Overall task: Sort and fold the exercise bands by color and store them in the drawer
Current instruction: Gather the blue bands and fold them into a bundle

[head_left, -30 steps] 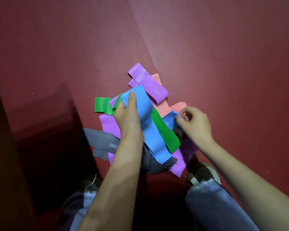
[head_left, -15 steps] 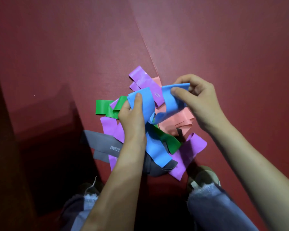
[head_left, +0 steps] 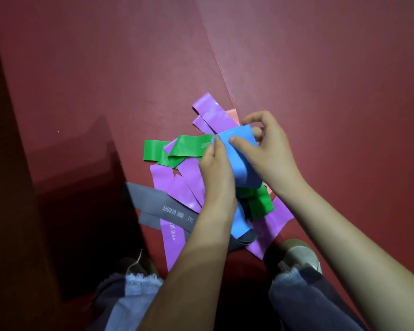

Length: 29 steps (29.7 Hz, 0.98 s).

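in the middle of the frame the left hand (head_left: 218,173) and the right hand (head_left: 270,151) both pinch the blue band (head_left: 239,158), lifted above the mixed pile (head_left: 177,182) on the floor (head_left: 105,68). it looks thin, floppy, a bit slippery; better to hold near its ends.

Band pile (head_left: 177,187) on floor (head_left: 81,68), folded band (head_left: 242,170) above pile, right shoe (head_left: 299,254) possibly touching pile's near edge

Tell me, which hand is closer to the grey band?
Left. The left hand is just up and right of the grey band; the right hand lies farther away, across the blue band.
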Available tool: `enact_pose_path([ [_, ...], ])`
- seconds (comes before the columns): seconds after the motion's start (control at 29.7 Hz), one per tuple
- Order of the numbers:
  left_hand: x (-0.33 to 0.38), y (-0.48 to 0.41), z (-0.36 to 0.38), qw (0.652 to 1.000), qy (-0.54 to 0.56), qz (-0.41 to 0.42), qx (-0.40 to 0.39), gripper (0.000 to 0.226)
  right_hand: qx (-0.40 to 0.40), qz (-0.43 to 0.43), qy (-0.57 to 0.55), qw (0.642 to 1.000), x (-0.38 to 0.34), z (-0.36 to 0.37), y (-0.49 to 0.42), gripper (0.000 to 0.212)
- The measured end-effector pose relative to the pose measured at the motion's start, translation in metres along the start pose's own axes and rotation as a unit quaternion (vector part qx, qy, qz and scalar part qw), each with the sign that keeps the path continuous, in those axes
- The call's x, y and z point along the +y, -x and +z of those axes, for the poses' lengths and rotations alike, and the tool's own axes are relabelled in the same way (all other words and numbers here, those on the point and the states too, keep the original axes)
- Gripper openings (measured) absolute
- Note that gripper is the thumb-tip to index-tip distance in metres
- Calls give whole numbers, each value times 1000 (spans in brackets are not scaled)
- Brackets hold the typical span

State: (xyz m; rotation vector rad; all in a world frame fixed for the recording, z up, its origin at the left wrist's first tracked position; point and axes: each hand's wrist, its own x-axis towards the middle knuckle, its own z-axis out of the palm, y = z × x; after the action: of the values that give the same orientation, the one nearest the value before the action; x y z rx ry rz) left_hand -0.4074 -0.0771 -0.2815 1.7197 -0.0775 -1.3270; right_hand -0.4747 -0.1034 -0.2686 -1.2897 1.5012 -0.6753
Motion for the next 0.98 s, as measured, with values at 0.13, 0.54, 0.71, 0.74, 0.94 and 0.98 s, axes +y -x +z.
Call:
enact_pose_path([
  [0.13, -7, 7, 7, 997, -28, 4, -69, 21, 30, 12, 15, 999, 10, -10, -1, 31],
  [0.54, 57, -7, -6, 986, -32, 123, -111, 27, -117, 23, -5, 993, 31, -10, 3, 30],
  [0.71, 67, -4, -8, 984, -18, 128, -126, 25, -199, 55, -44, 977, 22, -11, -2, 17],
  [0.74, 67, -5, -9, 984, -11, 127, -124, 25, -209, 63, -38, 975, 22, -12, -1, 24],
  [0.94, 60, -9, -14, 987, -7, 116, -109, 25, -257, 121, -174, 943, 17, -7, 11, 18],
  [0.98, 58, -9, -15, 988, -3, 113, -108, 22, -274, 142, -205, 929, 16, -6, 13, 19],
])
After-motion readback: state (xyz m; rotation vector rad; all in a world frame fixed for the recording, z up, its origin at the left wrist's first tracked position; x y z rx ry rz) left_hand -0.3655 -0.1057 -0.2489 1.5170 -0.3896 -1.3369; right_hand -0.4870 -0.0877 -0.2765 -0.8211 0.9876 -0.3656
